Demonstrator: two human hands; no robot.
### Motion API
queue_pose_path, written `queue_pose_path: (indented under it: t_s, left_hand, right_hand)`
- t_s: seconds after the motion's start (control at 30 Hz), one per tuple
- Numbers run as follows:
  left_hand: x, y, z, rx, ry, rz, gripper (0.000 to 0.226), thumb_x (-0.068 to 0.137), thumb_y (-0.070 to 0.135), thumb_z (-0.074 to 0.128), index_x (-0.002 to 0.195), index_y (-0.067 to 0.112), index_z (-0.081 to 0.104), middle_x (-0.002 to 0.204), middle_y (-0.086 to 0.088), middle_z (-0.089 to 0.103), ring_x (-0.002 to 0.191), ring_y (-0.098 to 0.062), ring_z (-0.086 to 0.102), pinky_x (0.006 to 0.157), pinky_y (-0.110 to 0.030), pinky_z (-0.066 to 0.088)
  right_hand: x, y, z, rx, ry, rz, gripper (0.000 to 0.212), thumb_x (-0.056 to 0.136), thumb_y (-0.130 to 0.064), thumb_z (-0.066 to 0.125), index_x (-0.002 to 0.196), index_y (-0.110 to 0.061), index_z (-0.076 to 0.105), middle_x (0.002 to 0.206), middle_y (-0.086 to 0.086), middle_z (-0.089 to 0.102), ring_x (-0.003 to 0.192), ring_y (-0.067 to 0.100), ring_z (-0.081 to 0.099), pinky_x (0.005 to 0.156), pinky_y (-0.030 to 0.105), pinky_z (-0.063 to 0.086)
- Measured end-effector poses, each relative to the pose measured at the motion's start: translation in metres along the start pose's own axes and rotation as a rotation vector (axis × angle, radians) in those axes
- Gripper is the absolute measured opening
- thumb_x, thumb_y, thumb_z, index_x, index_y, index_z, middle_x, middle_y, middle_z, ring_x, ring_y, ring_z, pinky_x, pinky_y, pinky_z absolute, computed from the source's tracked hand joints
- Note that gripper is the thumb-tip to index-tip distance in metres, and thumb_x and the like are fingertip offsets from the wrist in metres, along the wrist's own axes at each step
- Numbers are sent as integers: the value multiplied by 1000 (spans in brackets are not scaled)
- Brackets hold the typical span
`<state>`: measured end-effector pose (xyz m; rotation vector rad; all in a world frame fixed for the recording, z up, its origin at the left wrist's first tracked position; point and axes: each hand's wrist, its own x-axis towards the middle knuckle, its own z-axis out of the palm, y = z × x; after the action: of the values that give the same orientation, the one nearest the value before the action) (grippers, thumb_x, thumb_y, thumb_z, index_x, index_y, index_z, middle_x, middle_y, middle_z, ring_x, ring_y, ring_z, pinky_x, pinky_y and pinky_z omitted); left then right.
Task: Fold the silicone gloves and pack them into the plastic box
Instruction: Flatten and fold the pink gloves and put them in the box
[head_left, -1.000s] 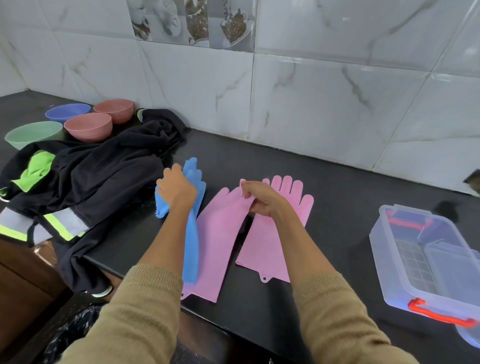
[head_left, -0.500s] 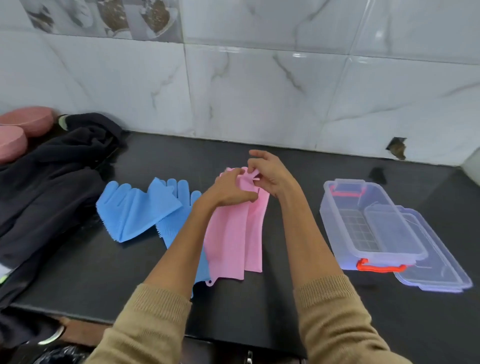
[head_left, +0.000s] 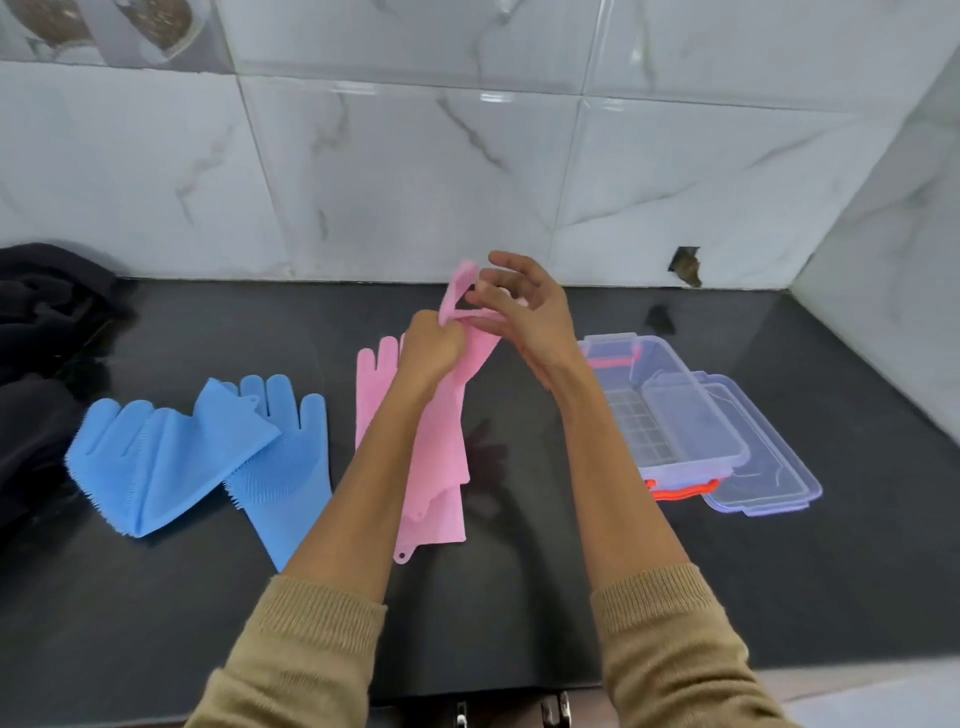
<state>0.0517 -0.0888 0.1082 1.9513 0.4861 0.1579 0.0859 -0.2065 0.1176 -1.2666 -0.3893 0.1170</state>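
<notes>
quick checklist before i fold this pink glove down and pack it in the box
1. Both hands on the lifted pink glove: ok. The left hand grips it and the right hand pinches its top end.
2. Second pink glove lying flat on the counter: ok.
3. Plastic box open: ok. Its lid is off, beside and partly under the box.
4. Room in the box: ok, no gloves inside yet.
5. Blue gloves clear of the fold: ok, they lie to the left, apart from the pink pair.
6. Fold line straight: cannot tell, the hands hide it.
</notes>
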Motion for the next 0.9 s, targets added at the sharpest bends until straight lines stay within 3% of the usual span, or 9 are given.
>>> queue_pose_path:
  t_s: [0.1, 0.17, 0.23, 0.3, 0.43, 0.53, 0.67, 0.77, 0.9]
  left_hand:
    - [6, 13, -4, -265, -81, -101, 42, 93, 15, 41, 133, 5, 48, 119, -10, 59, 113, -28, 54, 101, -40, 43]
    - [4, 17, -6, -476, -141, -151, 29, 96, 17, 46, 122, 7, 53, 106, -8, 62, 102, -26, 57, 98, -40, 46]
    - [1, 19, -7, -674, -212, -191, 15, 96, 17, 49, 106, 9, 58, 93, -5, 64, 89, -23, 60, 86, -37, 50]
    - [1, 19, -7, -824, -284, -204, 11, 95, 16, 52, 95, 10, 61, 89, -6, 66, 83, -23, 62, 77, -35, 52]
    - [1, 12, -2, -913, -412, -202, 18, 92, 11, 53, 106, 1, 59, 100, -15, 64, 92, -30, 61, 81, -42, 52]
    - [2, 3, 6, -915, -523, -211, 23, 86, -1, 48, 105, 0, 61, 102, -16, 65, 96, -34, 61, 89, -48, 52]
    - [11, -6, 13, -944, -503, -209, 31, 77, -13, 38, 92, 1, 61, 89, -12, 65, 87, -29, 64, 73, -39, 58]
    - [20, -11, 20, -854, -485, -239, 35, 73, -17, 32, 80, 1, 61, 86, -13, 65, 85, -30, 64, 73, -39, 57]
    - [30, -23, 35, -541, -414, -315, 33, 75, -19, 28, 85, -5, 56, 76, -11, 55, 73, -26, 57, 63, -33, 51]
  right_hand:
    - [0, 3, -12, 10, 323, -158, 26, 79, 10, 62, 88, -14, 64, 82, 3, 61, 67, 16, 66, 64, 29, 59]
    - [0, 9, -23, 7, 508, -168, 26, 81, 13, 56, 84, -13, 60, 80, 2, 58, 65, 15, 62, 64, 27, 57]
    - [-3, 17, -33, 7, 569, -79, 22, 84, 8, 57, 90, -12, 57, 86, 4, 59, 76, 19, 62, 69, 29, 56]
    - [-8, 26, -40, 59, 426, 155, 18, 90, -14, 61, 107, -10, 59, 105, 11, 64, 96, 26, 64, 84, 37, 56]
    - [-21, 42, -48, 221, 65, 524, 66, 86, -60, 51, 129, -9, 53, 127, 13, 61, 110, 30, 62, 97, 45, 50]
    - [-23, 50, -50, 264, -65, 521, 62, 91, -53, 49, 137, -12, 45, 131, 10, 60, 114, 27, 60, 96, 42, 49]
    - [-21, 48, -56, 245, -137, 500, 37, 94, -33, 53, 126, -14, 55, 119, 8, 66, 105, 26, 65, 88, 43, 56]
    - [-18, 48, -65, 58, -51, 468, 37, 92, -27, 59, 123, -8, 58, 116, 11, 67, 99, 24, 68, 83, 40, 58]
    - [-16, 55, -75, -333, 29, 422, 32, 94, -20, 57, 124, -8, 56, 118, 11, 65, 99, 23, 65, 86, 39, 56]
